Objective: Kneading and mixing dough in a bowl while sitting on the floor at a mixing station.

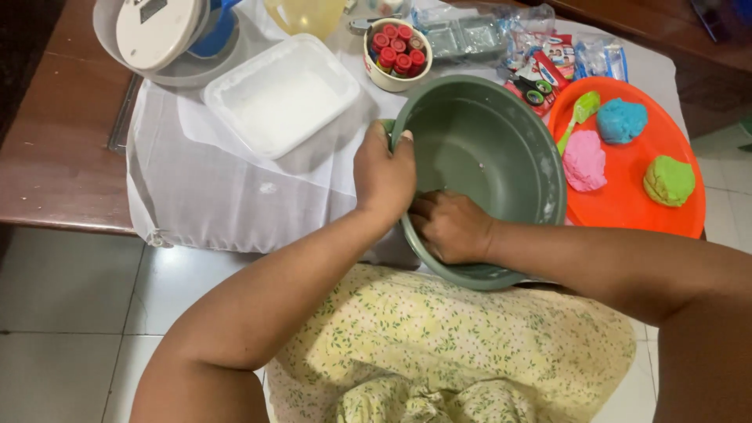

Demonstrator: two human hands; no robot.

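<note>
A large green plastic bowl (501, 133) is tilted toward me at the table's near edge. My left hand (382, 174) grips its left rim, fingers curled over the edge. Inside the bowl, low against the near wall, my right hand (450, 225) is closed with knuckles up; what it holds, if anything, is hidden. To the right lies an orange round tray (627, 184) carrying a pink dough lump (583, 160), a blue dough lump (622, 120), a green dough lump (669, 180) and a green spatula (578, 113).
A white rectangular tub of white powder (280, 94) sits left of the bowl on a white cloth (204, 188). Behind are a cup of small red-capped bottles (398, 53), a kitchen scale (153, 31), scissors (533, 88) and packets. The wooden table edge (55, 164) is at left.
</note>
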